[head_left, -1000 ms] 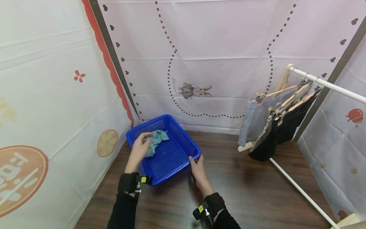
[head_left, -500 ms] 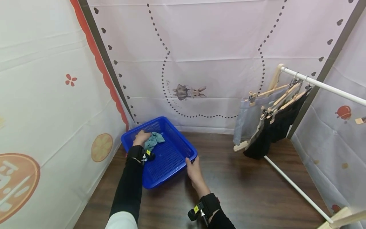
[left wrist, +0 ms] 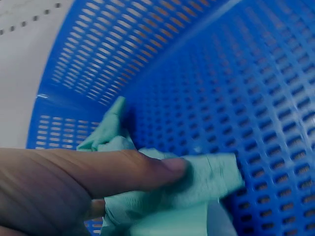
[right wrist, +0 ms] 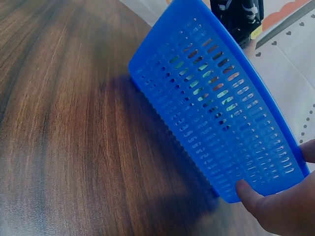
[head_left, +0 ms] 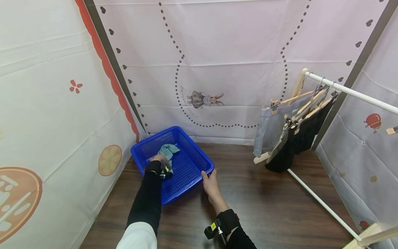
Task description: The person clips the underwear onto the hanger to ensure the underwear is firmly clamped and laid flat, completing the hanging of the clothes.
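Note:
A blue plastic basket (head_left: 189,169) with slotted walls stands on the wooden surface by the back wall. Inside it lies a crumpled teal cloth (head_left: 169,150), its kind hidden by the folds. My left hand (head_left: 160,159) reaches into the basket and pinches this cloth. In the left wrist view, the thumb (left wrist: 167,169) lies across the bunched fabric, while most fingers are hidden under it. My right hand (head_left: 212,188) grips the basket's near right corner. The right wrist view shows a fingertip (right wrist: 244,189) against the outer wall and the thumb at the rim.
To the right, a rack with a white rail (head_left: 357,93) carries several wooden clip hangers with a light blue garment (head_left: 264,128) and black garments (head_left: 289,150). A lower white bar (head_left: 323,205) runs across the dark wooden surface (head_left: 245,193). Printed fabric walls enclose the space.
My left hand has gone from above the cloth down into the basket and shifted nearer, taking hold of the cloth. My right hand stays on the corner. The head view has turned slightly right.

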Tool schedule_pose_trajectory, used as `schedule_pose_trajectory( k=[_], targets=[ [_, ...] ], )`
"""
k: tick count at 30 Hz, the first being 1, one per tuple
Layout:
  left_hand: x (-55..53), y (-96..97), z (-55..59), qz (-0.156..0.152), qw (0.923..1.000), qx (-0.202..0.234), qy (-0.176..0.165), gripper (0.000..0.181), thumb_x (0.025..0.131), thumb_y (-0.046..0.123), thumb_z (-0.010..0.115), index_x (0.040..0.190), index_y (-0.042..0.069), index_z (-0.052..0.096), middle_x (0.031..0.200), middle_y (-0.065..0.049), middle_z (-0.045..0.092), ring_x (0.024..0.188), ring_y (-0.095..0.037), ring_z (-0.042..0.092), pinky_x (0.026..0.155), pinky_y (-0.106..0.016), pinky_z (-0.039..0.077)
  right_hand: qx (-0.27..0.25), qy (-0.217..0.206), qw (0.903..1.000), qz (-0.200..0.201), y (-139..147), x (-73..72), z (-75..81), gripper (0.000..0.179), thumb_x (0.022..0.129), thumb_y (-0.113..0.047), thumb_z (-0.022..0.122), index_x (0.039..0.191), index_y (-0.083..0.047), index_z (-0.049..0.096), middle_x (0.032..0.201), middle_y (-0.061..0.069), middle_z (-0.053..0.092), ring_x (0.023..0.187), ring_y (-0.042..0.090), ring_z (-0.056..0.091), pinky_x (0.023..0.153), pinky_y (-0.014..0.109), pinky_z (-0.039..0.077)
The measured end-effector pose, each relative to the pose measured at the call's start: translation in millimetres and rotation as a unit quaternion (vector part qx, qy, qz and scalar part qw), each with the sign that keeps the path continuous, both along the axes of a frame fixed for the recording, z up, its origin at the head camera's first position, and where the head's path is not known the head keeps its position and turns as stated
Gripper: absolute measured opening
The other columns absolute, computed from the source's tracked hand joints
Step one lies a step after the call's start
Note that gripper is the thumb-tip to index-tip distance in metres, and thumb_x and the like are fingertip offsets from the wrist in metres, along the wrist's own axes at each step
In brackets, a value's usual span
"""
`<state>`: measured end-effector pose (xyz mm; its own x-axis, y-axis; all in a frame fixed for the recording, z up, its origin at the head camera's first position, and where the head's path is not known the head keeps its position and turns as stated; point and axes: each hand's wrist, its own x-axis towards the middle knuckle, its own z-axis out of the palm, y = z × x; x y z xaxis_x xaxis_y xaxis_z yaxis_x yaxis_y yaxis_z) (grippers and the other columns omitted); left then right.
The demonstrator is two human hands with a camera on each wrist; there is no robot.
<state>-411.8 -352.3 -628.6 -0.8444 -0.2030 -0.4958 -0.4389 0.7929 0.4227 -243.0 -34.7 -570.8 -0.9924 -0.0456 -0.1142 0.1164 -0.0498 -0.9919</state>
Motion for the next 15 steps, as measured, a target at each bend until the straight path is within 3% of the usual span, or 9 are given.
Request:
schedule_pose_trajectory(
  k=[3,5,7,9,12,13,15],
  targets=[
    [10.3,11.8,13.3,-0.005,0.9997,-0.010,-0.019,0.106,0.072,0.027,0.092,0.148,-0.016,0.034,0.158,-0.042,0.004,0.145,-0.059,0.005,0.117,-0.057,0.029,0.001,-0.001,1.0000,0.002,1,0.7,1.4,0.054,0.108,-0.013,0.046,0.153,0.006,0.022,0.155,0.032,0.036,0.147,0.045,0.030,0.119,0.059,0.023],
    [13.5,14.6,17.8,-0.025,0.9988,-0.033,-0.027,0.096,0.079,0.026,0.086,0.149,-0.015,0.035,0.161,-0.037,0.007,0.146,-0.058,0.005,0.118,-0.056,0.028,-0.001,-0.005,1.0000,0.004,1,1.2,2.3,0.054,0.108,-0.013,0.046,0.153,0.006,0.022,0.155,0.031,0.036,0.146,0.045,0.031,0.119,0.059,0.024],
    [3.7,8.8,7.3,-0.035,0.9975,-0.047,-0.040,0.084,0.086,0.021,0.078,0.147,-0.017,0.035,0.161,-0.036,0.010,0.145,-0.059,0.006,0.117,-0.059,0.027,0.003,-0.005,1.0000,0.004,1,1.4,2.7,0.053,0.108,-0.012,0.045,0.152,0.007,0.023,0.154,0.032,0.036,0.146,0.045,0.031,0.119,0.059,0.024],
    [-6.3,0.0,-6.1,-0.059,0.9953,-0.064,-0.041,0.067,0.092,0.016,0.069,0.144,-0.015,0.042,0.160,-0.034,0.019,0.144,-0.057,0.015,0.116,-0.062,0.027,0.003,-0.006,1.0000,0.005,1,1.0,2.4,0.053,0.108,-0.012,0.045,0.152,0.007,0.022,0.155,0.032,0.036,0.146,0.045,0.031,0.119,0.058,0.024],
    [-28.4,-18.4,-33.9,-0.114,0.9885,-0.095,-0.030,0.036,0.094,0.019,0.057,0.120,-0.007,0.064,0.138,-0.028,0.051,0.126,-0.045,0.047,0.101,-0.055,0.044,0.004,-0.004,0.9999,0.008,2,0.8,2.2,0.053,0.109,-0.012,0.044,0.153,0.006,0.022,0.155,0.031,0.035,0.147,0.045,0.030,0.119,0.059,0.023],
    [-30.6,-20.4,-35.4,-0.132,0.9855,-0.102,-0.033,0.032,0.097,0.021,0.054,0.112,-0.004,0.066,0.129,-0.024,0.057,0.117,-0.039,0.054,0.096,-0.050,0.047,0.005,-0.003,0.9999,0.009,2,0.8,2.1,0.053,0.109,-0.012,0.044,0.153,0.006,0.021,0.155,0.031,0.035,0.147,0.045,0.030,0.119,0.059,0.023],
    [-19.2,-11.8,-17.3,-0.129,0.9871,-0.088,-0.037,0.025,0.098,0.018,0.049,0.101,-0.001,0.065,0.110,-0.018,0.060,0.095,-0.030,0.058,0.078,-0.039,0.049,0.003,-0.002,1.0000,0.009,2,1.2,2.2,0.053,0.109,-0.012,0.044,0.153,0.006,0.021,0.155,0.031,0.035,0.147,0.045,0.030,0.119,0.059,0.023]
  ],
)
